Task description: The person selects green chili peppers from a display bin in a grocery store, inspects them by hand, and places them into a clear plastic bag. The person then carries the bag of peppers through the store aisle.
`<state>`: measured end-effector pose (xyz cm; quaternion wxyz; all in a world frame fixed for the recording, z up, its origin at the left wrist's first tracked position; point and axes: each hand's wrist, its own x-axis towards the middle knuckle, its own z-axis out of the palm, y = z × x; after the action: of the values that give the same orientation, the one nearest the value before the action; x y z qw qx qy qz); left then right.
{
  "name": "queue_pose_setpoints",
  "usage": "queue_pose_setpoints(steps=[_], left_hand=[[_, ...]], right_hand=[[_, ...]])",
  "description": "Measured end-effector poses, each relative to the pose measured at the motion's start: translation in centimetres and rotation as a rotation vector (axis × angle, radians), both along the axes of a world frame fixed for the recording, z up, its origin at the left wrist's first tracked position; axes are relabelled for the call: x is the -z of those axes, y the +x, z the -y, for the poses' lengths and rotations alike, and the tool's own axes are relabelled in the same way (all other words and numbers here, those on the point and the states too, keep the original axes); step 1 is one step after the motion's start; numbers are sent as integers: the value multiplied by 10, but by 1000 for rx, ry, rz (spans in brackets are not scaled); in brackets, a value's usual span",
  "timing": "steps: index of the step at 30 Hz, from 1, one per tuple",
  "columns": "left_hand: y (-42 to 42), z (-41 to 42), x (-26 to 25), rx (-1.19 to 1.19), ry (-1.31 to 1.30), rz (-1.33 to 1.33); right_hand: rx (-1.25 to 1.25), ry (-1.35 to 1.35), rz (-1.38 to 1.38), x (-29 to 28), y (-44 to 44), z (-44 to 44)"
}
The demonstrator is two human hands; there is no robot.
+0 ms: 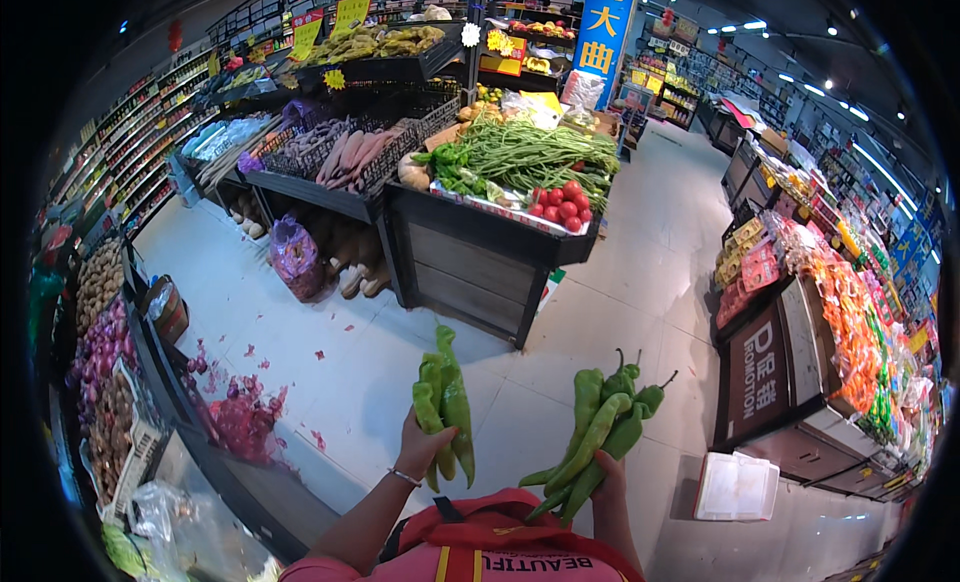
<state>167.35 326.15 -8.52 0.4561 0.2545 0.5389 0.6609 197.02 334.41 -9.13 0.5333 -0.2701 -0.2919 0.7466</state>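
Observation:
Long green peppers (pixel 452 398) are gripped in a small bunch by my left hand (pixel 421 448), which has a bracelet at the wrist. A larger bunch of long green peppers (pixel 611 424), stems pointing up and away, is held in my right hand (pixel 611 477). The two bunches are apart, in front of my red apron (pixel 495 518). Beyond them stands a vegetable display stand (pixel 465 263) bearing long green beans (pixel 525 150), tomatoes (pixel 562 205) and leafy green vegetables (pixel 457 173).
Bins of red onions (pixel 105 345) and potatoes (pixel 97 282) line the left. Red onion skins (pixel 247 417) lie on the floor. Bagged goods fill a promotion stand (pixel 757 379) at right, with a white box (pixel 737 486) beside it. A purple bag (pixel 295 259) stands under the far shelf.

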Motion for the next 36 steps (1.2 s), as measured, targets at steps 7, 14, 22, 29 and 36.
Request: queue_pose_setpoints(steps=[7, 14, 22, 29, 36], left_hand=[[-77, -196, 4, -10, 34, 11], [-147, -373, -10, -126, 97, 1], [-233, -530, -30, -278, 174, 7], [-347, -680, -33, -289, 206, -45], [-469, -829, -11, -296, 38, 13]], right_hand=[[-40, 5, 78, 16, -76, -174], [-243, 43, 150, 4, -190, -399], [-410, 147, 280, -40, -352, -608], [-479, 311, 447, -79, -483, -745], [-592, 492, 735, -99, -620, -897]])
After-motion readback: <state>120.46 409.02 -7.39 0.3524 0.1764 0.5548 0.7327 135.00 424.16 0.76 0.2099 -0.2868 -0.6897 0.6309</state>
